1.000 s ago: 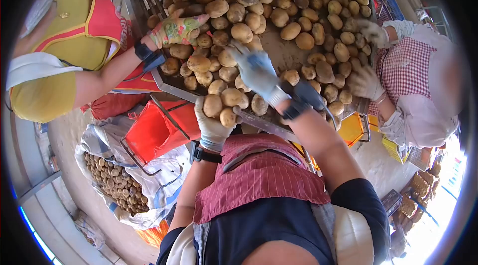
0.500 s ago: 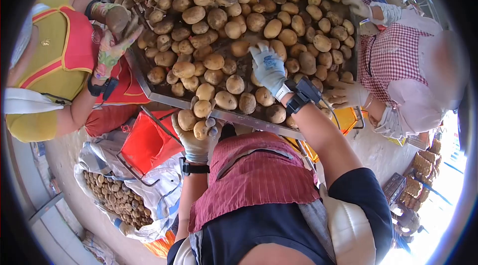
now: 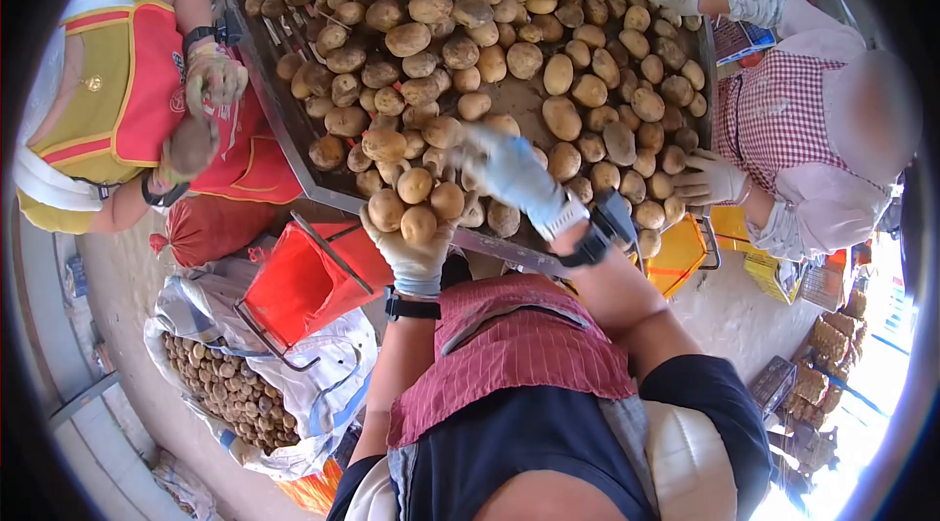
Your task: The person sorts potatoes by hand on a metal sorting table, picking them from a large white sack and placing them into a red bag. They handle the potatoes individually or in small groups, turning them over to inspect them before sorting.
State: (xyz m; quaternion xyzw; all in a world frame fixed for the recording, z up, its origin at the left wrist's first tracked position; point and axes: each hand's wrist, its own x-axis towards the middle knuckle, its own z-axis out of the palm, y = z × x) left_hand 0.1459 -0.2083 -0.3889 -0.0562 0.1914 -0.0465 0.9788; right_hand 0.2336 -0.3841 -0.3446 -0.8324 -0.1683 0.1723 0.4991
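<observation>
My gloved left hand (image 3: 411, 257) is cupped at the table's near edge around several potatoes (image 3: 415, 186), which are bunched on the palm and against the fingers. To its upper right, my right hand (image 3: 504, 173), in a white and blue glove, is smeared by motion. Its fingertips are beside a brown potato (image 3: 443, 132), and I cannot make out whether they grip it. Beyond both hands, a heap of potatoes (image 3: 431, 7) covers much of the metal-edged sorting table (image 3: 338, 198).
A co-worker in a red apron (image 3: 147, 71) stands at left, another in a checked apron (image 3: 774, 119) at right. Below the table are a red chute (image 3: 308, 286), a white sack (image 3: 338, 345) of small potatoes and a yellow chute (image 3: 681, 252).
My right hand has moved left and nearer to me, towards my left hand. My left hand has shifted right with its potatoes. The left co-worker's hands have dropped back from the table.
</observation>
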